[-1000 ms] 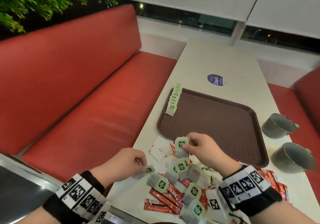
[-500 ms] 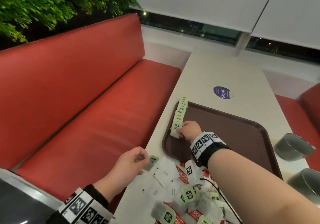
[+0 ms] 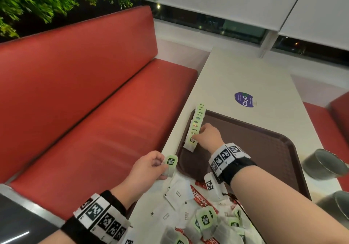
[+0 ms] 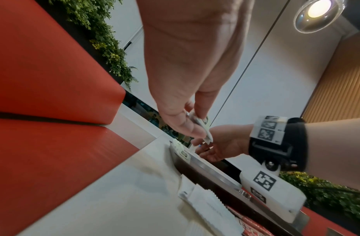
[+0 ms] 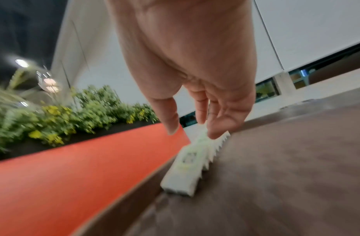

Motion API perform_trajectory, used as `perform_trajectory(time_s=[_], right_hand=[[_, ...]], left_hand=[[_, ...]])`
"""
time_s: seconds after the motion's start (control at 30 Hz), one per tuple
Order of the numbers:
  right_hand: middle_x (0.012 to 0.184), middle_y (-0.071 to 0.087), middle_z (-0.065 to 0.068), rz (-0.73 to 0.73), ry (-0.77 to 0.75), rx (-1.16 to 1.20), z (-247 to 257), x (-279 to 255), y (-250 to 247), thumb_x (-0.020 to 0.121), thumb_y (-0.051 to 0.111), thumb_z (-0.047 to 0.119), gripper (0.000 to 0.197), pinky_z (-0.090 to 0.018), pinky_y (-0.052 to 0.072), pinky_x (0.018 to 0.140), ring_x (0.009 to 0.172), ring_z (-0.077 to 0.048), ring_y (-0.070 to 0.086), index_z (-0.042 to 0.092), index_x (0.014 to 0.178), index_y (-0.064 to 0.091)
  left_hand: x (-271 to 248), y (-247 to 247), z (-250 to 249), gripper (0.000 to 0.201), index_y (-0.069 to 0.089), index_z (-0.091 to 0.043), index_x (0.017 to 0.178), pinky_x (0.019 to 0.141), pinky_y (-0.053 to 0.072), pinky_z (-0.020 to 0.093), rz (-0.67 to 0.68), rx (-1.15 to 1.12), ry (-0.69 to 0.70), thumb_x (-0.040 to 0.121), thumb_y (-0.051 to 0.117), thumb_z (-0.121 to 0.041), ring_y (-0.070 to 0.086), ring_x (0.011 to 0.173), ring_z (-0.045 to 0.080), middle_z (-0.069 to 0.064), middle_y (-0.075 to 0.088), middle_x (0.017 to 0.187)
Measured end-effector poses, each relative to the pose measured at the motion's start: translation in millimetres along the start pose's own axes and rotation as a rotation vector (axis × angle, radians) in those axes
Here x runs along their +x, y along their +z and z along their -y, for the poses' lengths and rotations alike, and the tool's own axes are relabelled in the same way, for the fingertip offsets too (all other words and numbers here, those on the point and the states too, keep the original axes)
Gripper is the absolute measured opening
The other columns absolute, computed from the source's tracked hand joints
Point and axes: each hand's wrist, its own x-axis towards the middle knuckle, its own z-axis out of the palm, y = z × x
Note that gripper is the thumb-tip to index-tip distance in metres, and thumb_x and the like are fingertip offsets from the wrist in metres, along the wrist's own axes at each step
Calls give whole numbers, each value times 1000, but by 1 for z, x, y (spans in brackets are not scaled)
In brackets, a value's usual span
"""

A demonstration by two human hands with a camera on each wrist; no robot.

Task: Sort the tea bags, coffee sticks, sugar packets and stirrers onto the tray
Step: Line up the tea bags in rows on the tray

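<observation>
Where the brown tray (image 3: 264,149) meets the table's left edge, a row of tea bags (image 3: 196,124) stands along its rim. The right hand (image 3: 209,136) rests loosely spread fingers (image 5: 217,126) on that row, gripping nothing. The left hand (image 3: 149,168) pinches a single tea bag (image 3: 171,165) beside the tray's near corner. Loose packets (image 3: 198,211) litter the white table (image 3: 245,73) beside a red bench (image 3: 94,102).

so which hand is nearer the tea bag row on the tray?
Right. The right hand touches the tea bag row at its near end. The left hand is off the tray's near-left corner, pinching a tea bag.
</observation>
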Motion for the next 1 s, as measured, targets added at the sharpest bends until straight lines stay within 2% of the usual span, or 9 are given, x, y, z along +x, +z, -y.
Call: perform_trajectory(time_s=[0.1,0.2,0.27,0.33,0.43,0.5,0.63,0.77,1.0], right_hand=[[104,61,0,13,-156,121,7,-34,-19,89,61,22,29,-18,38,68,98,-16,59,12,116,59],[90,69,5,279,-272,225,6,-76,-26,85,68,24,14,-16,46,73,87,-12,64,16,96,70],[79,69,4,361,-280,322,2,-96,-23,81,71,20,10,-18,49,70,72,-8,63,15,91,71],[68,63,7,302,-295,327,-2,-101,-19,81,71,15,3,-16,45,64,61,-3,55,16,83,68],[64,56,10,184,-301,324,-7,-98,-12,83,70,15,19,-16,40,62,58,-1,47,24,69,61],[62,55,11,147,-280,362,-9,-96,-10,83,71,15,24,-13,39,60,56,1,46,24,65,59],[63,62,0,154,-178,479,-11,-83,-10,86,67,14,17,-27,45,61,57,-12,52,18,71,61],[62,62,-2,105,4,538,-12,-56,-11,90,60,10,16,-21,41,46,45,-8,51,14,76,59],[69,58,-6,225,198,372,5,-26,3,94,54,5,21,-19,46,47,56,-12,54,12,75,49]], left_hand=[[7,5,-6,6,59,0,93,66,55,22,-26,-11,8,88,61,0,66,76,18,19,69,93],[12,12,-12,7,59,0,95,67,57,23,-23,-36,28,88,61,1,65,76,17,20,67,96],[13,17,-15,6,60,-2,94,68,56,24,-6,-25,40,89,60,1,65,75,16,17,68,93],[14,22,-17,6,60,-2,93,67,56,24,6,-22,52,89,59,2,66,73,16,14,68,89],[13,28,-21,8,59,-4,89,66,55,23,13,-24,71,89,57,4,63,65,11,9,65,79],[13,31,-23,9,60,-6,89,67,56,24,13,-17,78,90,57,3,63,67,11,8,63,79],[13,30,-25,19,60,-17,95,81,56,32,-32,-31,86,87,62,0,64,86,15,4,64,98],[12,16,-20,20,60,-22,98,92,52,36,-95,-10,86,86,65,-6,62,97,17,0,64,105],[1,-6,-6,14,62,-14,94,78,50,29,-127,-65,60,85,64,-3,61,81,17,4,64,93]])
